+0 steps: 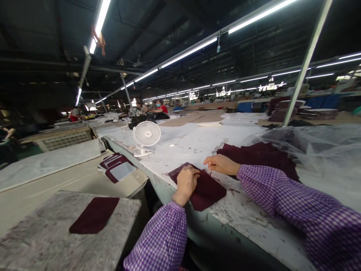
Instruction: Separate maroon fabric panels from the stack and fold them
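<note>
A dark maroon fabric piece (210, 192) lies at the edge of the white worktable, its near corner reaching past the edge. My left hand (186, 181) rests on this piece with bent fingers closed on its upper part. Just to the right, above the table, my right hand (222, 164) has its fingers curled in a pinch; anything between them is too small to make out. Beyond my right wrist spreads a pile of maroon fabric pieces (262, 156), partly covered by my sleeve.
A white fan (146, 135) stands on the worktable (186, 139). At left, a single maroon piece (94, 215) lies on a mottled board (42, 226), and maroon-bordered panels (117, 167) lie on a cream surface. Clear plastic sheeting (329, 150) covers the right side. People work far back.
</note>
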A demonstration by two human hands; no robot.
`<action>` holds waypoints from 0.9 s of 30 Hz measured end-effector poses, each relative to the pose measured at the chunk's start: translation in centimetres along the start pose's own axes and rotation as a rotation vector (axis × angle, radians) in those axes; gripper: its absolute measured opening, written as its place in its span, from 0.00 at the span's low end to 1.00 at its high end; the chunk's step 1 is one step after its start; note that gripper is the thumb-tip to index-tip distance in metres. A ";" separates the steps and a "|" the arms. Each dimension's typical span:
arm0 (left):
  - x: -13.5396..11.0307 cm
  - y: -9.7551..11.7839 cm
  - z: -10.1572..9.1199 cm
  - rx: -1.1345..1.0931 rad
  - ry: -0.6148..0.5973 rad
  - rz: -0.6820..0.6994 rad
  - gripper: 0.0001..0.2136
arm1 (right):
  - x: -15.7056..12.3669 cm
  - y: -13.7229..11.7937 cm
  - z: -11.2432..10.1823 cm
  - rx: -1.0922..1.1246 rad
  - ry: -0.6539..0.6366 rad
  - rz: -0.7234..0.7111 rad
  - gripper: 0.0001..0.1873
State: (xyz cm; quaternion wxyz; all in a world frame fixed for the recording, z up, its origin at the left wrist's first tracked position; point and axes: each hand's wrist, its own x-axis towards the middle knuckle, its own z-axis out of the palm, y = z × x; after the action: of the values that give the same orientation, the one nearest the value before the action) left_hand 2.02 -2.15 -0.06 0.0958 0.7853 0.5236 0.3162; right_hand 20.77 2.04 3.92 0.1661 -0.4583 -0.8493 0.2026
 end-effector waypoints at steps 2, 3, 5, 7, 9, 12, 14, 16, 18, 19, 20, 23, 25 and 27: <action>-0.1 -0.2 0.3 0.023 -0.006 0.015 0.10 | 0.0 0.4 -0.2 -0.060 0.010 -0.028 0.13; -0.1 -0.3 0.4 0.032 -0.009 0.024 0.10 | 0.0 0.6 -0.3 -0.084 0.002 -0.049 0.14; -0.2 -0.5 0.5 0.047 -0.013 0.039 0.11 | 0.1 0.7 -0.1 -0.137 -0.010 -0.098 0.14; -0.2 -0.5 0.5 0.059 -0.014 0.048 0.11 | 0.2 0.6 0.2 -0.201 -0.012 -0.148 0.14; -0.2 -0.6 0.6 0.069 -0.014 0.053 0.11 | 0.3 0.5 0.5 -0.258 -0.012 -0.191 0.13; -0.2 -0.6 0.7 0.081 -0.009 0.058 0.11 | 0.3 0.3 0.6 -0.323 -0.014 -0.230 0.13; -0.2 -0.6 0.7 0.086 -0.007 0.062 0.12 | 0.3 0.2 0.6 -0.361 -0.015 -0.244 0.12; -0.2 -0.6 0.6 0.089 -0.010 0.064 0.12 | 0.3 0.2 0.6 -0.401 -0.016 -0.258 0.11; -0.2 -0.6 0.6 0.090 -0.014 0.066 0.12 | 0.3 0.2 0.7 -0.446 -0.014 -0.276 0.10; -0.2 -0.6 0.5 0.090 -0.017 0.068 0.11 | 0.2 0.1 0.8 -0.472 -0.012 -0.288 0.10; -0.2 -0.6 0.5 0.089 -0.021 0.070 0.11 | 0.1 0.1 0.9 -0.500 -0.007 -0.300 0.10; -0.2 -0.7 0.6 0.089 -0.032 0.076 0.12 | -0.3 0.1 1.3 -0.591 0.007 -0.334 0.11; -0.2 -0.8 0.7 0.089 -0.039 0.078 0.14 | -0.5 0.0 1.6 -0.649 0.010 -0.348 0.13; -0.2 -0.9 0.7 0.092 -0.045 0.083 0.15 | -0.6 0.1 1.8 -0.698 0.006 -0.361 0.13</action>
State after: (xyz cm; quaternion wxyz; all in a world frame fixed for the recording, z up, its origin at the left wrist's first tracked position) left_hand 1.75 -1.81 -1.11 0.0582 0.8169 0.5022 0.2777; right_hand 20.27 1.19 2.24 0.0358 -0.3312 -0.9336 -0.1321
